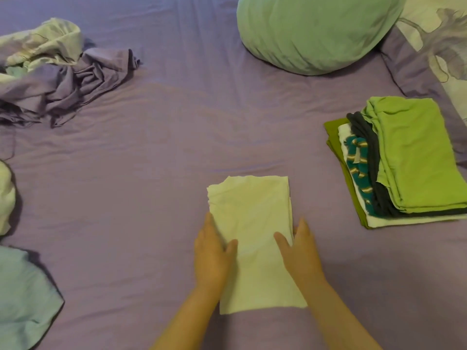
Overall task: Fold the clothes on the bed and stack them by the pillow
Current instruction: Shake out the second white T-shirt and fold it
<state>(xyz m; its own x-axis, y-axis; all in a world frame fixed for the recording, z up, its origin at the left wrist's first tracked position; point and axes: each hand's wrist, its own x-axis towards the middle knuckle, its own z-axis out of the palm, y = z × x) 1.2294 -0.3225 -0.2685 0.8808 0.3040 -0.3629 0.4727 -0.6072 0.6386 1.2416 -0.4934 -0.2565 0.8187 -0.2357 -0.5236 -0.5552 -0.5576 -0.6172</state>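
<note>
A person's left hand (212, 258) and right hand (300, 253) lay open and flat along the two long edges of a pale cloth (252, 223), folded into a narrow rectangle near the front middle of the bed (156, 152); thumbs rested on top, and neither hand gripped it. The job looked roughly half done. A stack (409, 160) of folded clothes, lime green on top with dark grey, striped teal, white and olive layers beneath, sat well to the right, near the green pillow (316, 31). The pale cloth seemed to need one more fold before joining it. A crumpled purple heap (63, 84) waited at far left, with a white piece (5, 198) and a light blue piece (22, 299) at the left edge. No baskets or other containers were in view.
</note>
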